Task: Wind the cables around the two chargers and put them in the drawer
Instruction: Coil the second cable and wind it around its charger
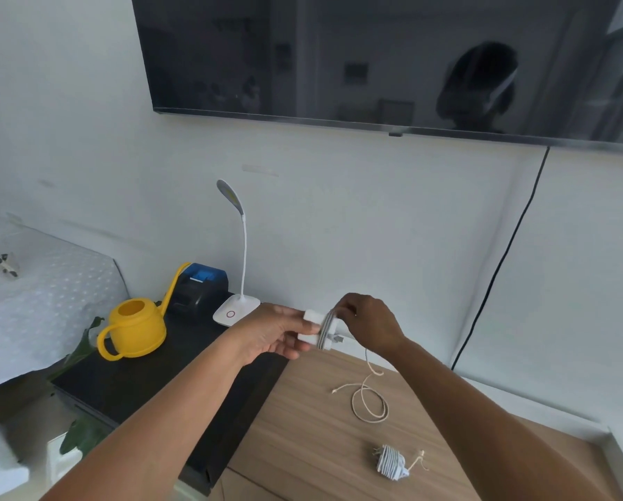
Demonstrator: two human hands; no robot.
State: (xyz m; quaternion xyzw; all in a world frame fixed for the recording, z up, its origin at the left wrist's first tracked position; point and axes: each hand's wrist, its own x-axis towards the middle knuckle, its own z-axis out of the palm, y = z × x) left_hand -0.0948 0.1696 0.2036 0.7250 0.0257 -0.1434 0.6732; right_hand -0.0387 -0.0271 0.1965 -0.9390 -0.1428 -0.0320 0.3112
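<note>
Yellow watering can (136,329): we see it far left, standing on the black shelf (140,385).
Black box (201,287): it has a blue top and sits behind the can's spout, close to the wall.
White lamp (236,309): its flat foot rests on the shelf just beside the box. Its thin neck goes up along the wall.
Left hand (274,334): we hold the white charger (315,329) up in the air. Our fingers curl round its left end, some above it and some under it.
Charger: it sits between our two hands, above the back edge of the wooden top (303,428). Some turns of cable (369,399) go round its middle.
Right hand (368,325): our fingertips pinch the cable at the top of the charger, right where the turns are.
Cable: the loose part hangs down from the charger and lies in a ring on the wooden top. Its end points left.
Second charger (393,462): it lies on the wooden top nearer to us, with its cable wound round it. It is well apart from both hands.
Black wire (501,265): it runs down the white wall on the right.
</note>
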